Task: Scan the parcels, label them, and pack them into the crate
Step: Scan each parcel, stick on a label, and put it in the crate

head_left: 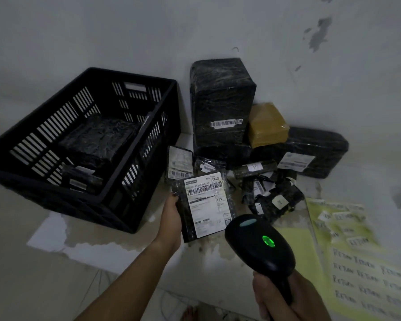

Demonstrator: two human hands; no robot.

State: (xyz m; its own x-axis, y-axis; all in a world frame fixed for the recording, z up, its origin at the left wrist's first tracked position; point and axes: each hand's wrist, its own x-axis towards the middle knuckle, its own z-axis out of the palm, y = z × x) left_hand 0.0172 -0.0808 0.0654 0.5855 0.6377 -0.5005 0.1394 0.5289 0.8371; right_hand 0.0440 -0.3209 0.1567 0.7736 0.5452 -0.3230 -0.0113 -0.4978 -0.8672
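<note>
Near the centre of the frame, the left hand (171, 218) holds a flat black parcel (204, 209) by its left edge. Its grip is closed round that edge, and the parcel's white barcode label faces up. At the lower right, the right hand (278, 300) wraps a tight grip round the handle of a black scanner (259, 244). The scanner's head sits just below the parcel's lower right corner, and a green light glows on top of it.

The black slatted crate (83, 205) stands on the table (116, 249) at the left, with a large wrapped parcel (97, 140) and smaller ones inside. More parcels are piled against the wall at centre right: a tall black one (220, 98), a brown one (267, 123) beside it, and small black packets in front. A yellow label sheet (361, 269) handwritten with "RETURN" lies at the lower right.
</note>
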